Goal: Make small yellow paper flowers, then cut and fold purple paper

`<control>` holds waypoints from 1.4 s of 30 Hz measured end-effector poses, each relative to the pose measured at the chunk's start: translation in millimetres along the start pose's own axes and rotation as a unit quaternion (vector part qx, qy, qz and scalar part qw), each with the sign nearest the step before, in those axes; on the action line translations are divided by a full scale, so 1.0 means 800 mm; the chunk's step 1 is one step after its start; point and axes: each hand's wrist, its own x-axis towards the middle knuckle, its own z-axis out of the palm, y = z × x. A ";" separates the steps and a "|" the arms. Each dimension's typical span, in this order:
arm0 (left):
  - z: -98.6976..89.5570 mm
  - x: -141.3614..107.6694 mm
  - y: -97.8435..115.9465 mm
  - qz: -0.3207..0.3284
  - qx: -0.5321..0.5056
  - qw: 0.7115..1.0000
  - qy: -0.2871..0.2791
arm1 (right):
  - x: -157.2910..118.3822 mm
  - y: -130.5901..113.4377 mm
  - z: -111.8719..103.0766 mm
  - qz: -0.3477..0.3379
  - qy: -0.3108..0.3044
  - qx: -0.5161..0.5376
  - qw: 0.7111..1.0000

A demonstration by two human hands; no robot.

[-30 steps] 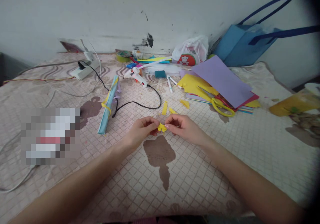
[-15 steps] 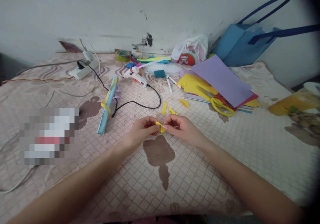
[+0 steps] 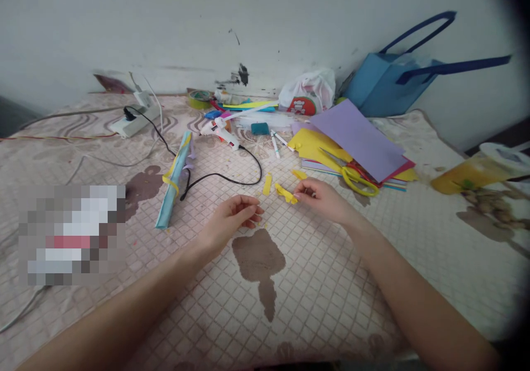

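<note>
My right hand (image 3: 321,200) pinches a small folded piece of yellow paper (image 3: 292,199) at its fingertips, right beside another yellow scrap on the cloth. My left hand (image 3: 238,215) rests above the tablecloth with curled, parted fingers and nothing visible in it. Just beyond the hands lie a yellow paper strip (image 3: 267,184) and a yellow scrap (image 3: 298,175). To the left is a light blue paper roll (image 3: 174,180) with a yellow strip curled round it and purple curls along its side.
A white glue gun (image 3: 223,133) with a black cord lies beyond the hands. Yellow-handled scissors (image 3: 359,180) rest by stacked coloured paper (image 3: 360,136). A power strip (image 3: 134,121) stands at back left, a blue bag (image 3: 385,86) at back right, and a yellow drink cup (image 3: 459,171) at right.
My hands have separated. The right hand has carried the yellow paper piece rightward to the other scraps, and the left hand has let go of it. The view has shifted slightly.
</note>
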 end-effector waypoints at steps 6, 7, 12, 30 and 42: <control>0.001 -0.001 0.002 -0.002 0.006 1.000 -0.007 | 0.002 0.002 0.015 -0.006 -0.016 0.001 1.000; 0.000 -0.001 0.003 -0.002 0.009 1.000 -0.008 | 0.002 0.001 0.013 -0.005 -0.011 -0.002 1.000; 0.000 -0.002 0.003 -0.005 0.024 1.000 -0.010 | -0.001 0.002 -0.005 0.004 0.043 -0.005 0.999; 0.004 -0.002 0.006 0.012 0.085 0.996 -0.013 | 0.013 -0.005 0.034 0.028 0.085 -0.114 0.989; 0.003 -0.002 0.006 0.015 0.092 0.995 -0.019 | 0.001 -0.006 0.002 -0.004 0.017 -0.057 0.998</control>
